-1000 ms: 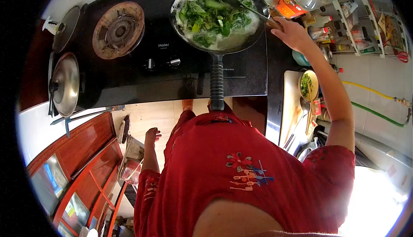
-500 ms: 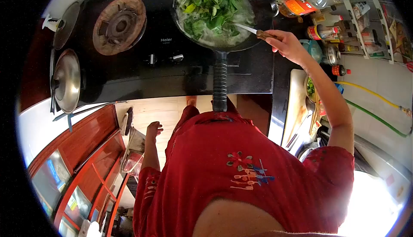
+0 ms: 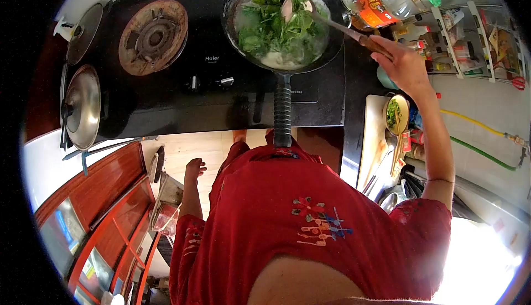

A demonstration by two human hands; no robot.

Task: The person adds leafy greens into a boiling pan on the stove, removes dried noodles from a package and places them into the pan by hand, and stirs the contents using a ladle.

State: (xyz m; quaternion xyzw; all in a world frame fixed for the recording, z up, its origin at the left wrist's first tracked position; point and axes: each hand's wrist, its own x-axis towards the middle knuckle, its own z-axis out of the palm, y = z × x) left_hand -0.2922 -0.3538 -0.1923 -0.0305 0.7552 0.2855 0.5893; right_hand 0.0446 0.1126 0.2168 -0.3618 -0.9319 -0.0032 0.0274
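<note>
My right hand is wrapped round the wooden handle of a metal spatula, to the right of the pan. The spatula's head is among green leaves, some of them raised above whitish liquid in a dark wok. The wok's black ribbed handle points toward my body, with no hand on it. My left hand hangs low over the floor beside my body, away from the stove, its fingers slightly curled and apart, holding nothing.
A rusty burner is left of the wok. Two lids stand at the far left, one of them silvery. An oil bottle is at the upper right. Below it, a bowl of chopped greens stands by a cutting board.
The spatula has swung up from the wok's lower right, and its head now shows among lifted leaves. My right hand has moved right. My left hand still hangs low.
</note>
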